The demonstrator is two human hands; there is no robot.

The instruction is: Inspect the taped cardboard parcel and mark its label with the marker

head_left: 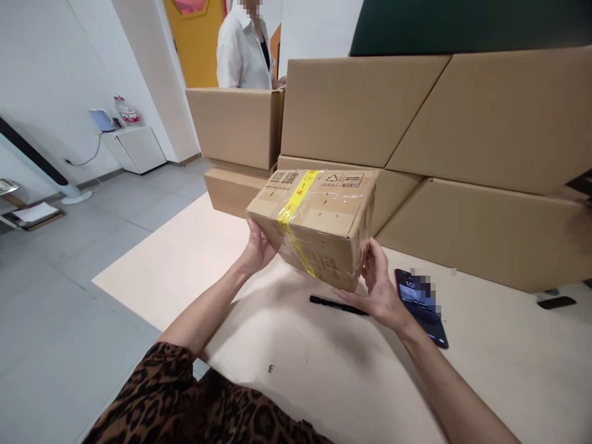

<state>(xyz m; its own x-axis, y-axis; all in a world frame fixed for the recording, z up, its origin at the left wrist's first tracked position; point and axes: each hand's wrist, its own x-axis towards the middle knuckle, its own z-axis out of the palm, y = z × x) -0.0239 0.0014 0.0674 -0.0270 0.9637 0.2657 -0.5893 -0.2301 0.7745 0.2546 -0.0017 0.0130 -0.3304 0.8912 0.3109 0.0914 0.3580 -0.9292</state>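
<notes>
Between my two hands a taped cardboard box (330, 209) is held up over the pale table, tilted so its top and front face me. Yellow printed tape runs across its top and down the front, and black symbols mark the cardboard. My left hand (257, 248) grips the lower left corner, its thumb on the near side and the other fingers mostly hidden. At the right end, my right hand (380, 287) supports the box with fingers up its side and thumb under the lower edge. Below the box lies a black pen-like tool (340, 305), partly behind my right hand.
A phone (422, 308) with a lit screen lies right of my right forearm on the table (296, 351). Large cardboard boxes (365, 111) are stacked along the far side. Behind them stands a person in a white shirt (240, 49). A small black object (556, 303) is at far right.
</notes>
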